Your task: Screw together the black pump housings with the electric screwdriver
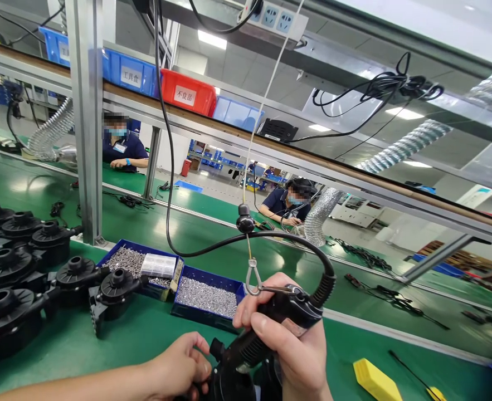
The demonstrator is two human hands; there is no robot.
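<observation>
My right hand (300, 348) is wrapped round a black corded electric screwdriver (290, 312), which slants down to the left. A metal hook (253, 278) on a hanging cord links to the screwdriver's top end. My left hand (181, 362) has its fingers curled against a black plastic pump-like housing (229, 381) at the bottom edge. The screwdriver's lower end meets this housing, but its tip is hidden. Just beyond my hands stand a blue bin of small metal parts (206, 298) and a blue bin of screws (124, 260).
Several similar black housings (9, 314) stand on the green bench (82, 356) at left. At right lie a yellow block (375, 379) and a thin black rod (410, 368). The screwdriver's cable (212, 248) loops across. Behind the metal post (87, 122), two people work at another bench.
</observation>
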